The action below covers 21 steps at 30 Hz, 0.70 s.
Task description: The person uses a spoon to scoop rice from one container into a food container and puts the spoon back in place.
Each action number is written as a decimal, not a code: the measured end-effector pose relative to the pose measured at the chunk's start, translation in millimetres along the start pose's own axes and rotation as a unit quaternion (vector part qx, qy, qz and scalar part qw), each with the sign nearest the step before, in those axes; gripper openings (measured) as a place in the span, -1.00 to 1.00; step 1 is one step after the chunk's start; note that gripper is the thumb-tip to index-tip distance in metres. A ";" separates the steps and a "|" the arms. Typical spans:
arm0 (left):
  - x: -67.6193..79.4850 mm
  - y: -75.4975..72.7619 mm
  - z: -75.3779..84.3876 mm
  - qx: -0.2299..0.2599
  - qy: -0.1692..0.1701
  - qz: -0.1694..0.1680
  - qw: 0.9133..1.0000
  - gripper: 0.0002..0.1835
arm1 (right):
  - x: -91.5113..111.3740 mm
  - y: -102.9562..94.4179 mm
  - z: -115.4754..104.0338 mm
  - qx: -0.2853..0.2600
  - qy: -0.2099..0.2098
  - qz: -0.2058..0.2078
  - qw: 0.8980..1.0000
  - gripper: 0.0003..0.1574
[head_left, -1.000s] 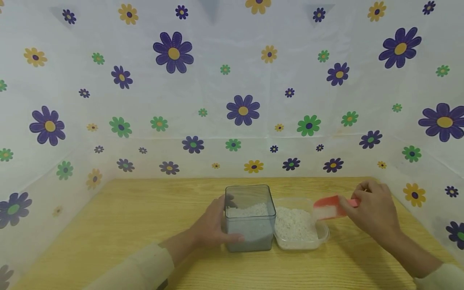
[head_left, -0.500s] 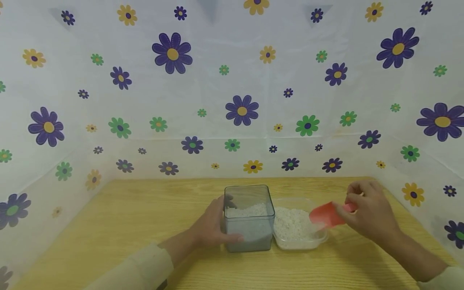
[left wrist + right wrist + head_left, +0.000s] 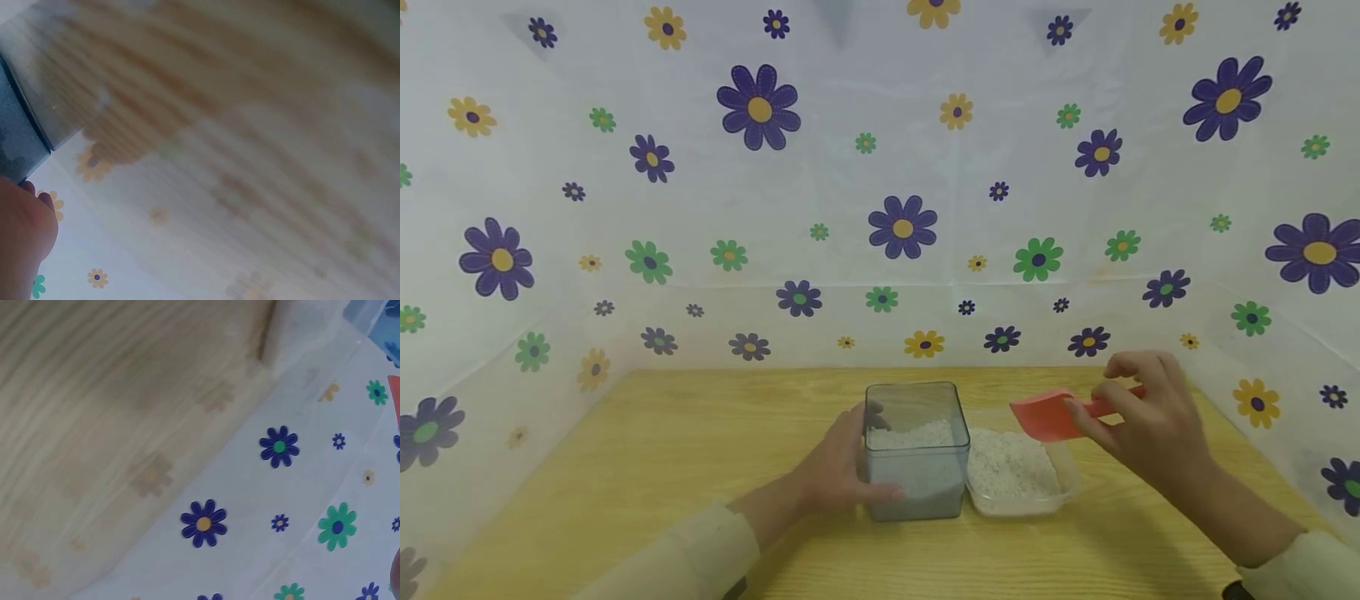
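Note:
In the head view my left hand grips the left side of a square, see-through grey container, thumb across its front and fingers behind. A pale, crumbly powder fills its lower part. Touching its right side is a shallow clear plastic tub heaped with similar whitish powder. Above this tub my right hand holds a red scoop by its handle, the blade tilted and pointing left. In the left wrist view the grey container shows at the left edge, beside my hand.
A wooden table lies under both containers. White sheeting printed with flowers stands along the back and both sides.
The right hand first tipped the red scoop over the right part of the clear tub, then lifted it up and left. The left hand and the grey container stayed in place.

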<state>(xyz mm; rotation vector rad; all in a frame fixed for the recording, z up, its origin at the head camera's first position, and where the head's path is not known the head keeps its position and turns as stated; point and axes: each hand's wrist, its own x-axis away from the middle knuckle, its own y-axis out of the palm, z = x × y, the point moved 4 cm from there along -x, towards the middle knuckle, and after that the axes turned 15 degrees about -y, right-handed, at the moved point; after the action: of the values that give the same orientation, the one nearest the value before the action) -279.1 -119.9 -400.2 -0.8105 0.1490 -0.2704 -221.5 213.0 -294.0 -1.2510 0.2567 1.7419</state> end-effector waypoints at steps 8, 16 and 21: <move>-1.1 -1.0 -0.2 -0.002 0.005 0.002 1.000 0.10 | -35.5 20.8 -10.5 -0.017 0.031 -0.007 0.999 -0.38; -1.1 -0.3 0.5 -0.001 0.010 0.002 1.000 0.04 | -61.2 53.8 -39.8 -0.057 0.004 -0.078 0.995 -0.51; 0.5 -1.7 1.7 0.005 0.014 0.000 1.000 0.04 | -72.1 82.4 -58.6 -0.075 0.032 -0.216 0.973 -0.68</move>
<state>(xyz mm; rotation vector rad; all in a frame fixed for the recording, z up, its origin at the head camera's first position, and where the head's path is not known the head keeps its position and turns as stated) -278.6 -120.0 -397.8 -0.7968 0.1742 -0.2819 -246.3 91.4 -288.6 -1.3559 -0.1100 1.3647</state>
